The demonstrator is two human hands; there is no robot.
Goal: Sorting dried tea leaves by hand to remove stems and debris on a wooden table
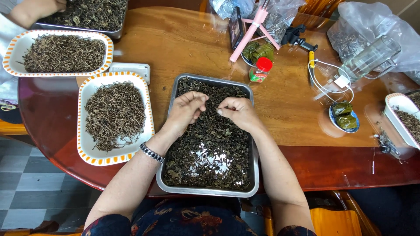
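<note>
A round wooden table (183,43) carries a steel tray (253,170) of dried leaves (210,148) at its near edge; left hand (186,111) and right hand (238,112) pinch leaves between fingertips; the overhanging tray could tip if pressed.

The worktop (183,43) is glossy reddish-brown wood. A silver metal tray (253,166) holds dark green-brown dried leaves (210,144). A white dish (87,153) has an orange-and-white checked rim and carries brown stems (114,114). A small bottle (260,71) has a red cap. The phone stand (251,32) is pink. The floor (30,183) is grey checked tile.
</note>
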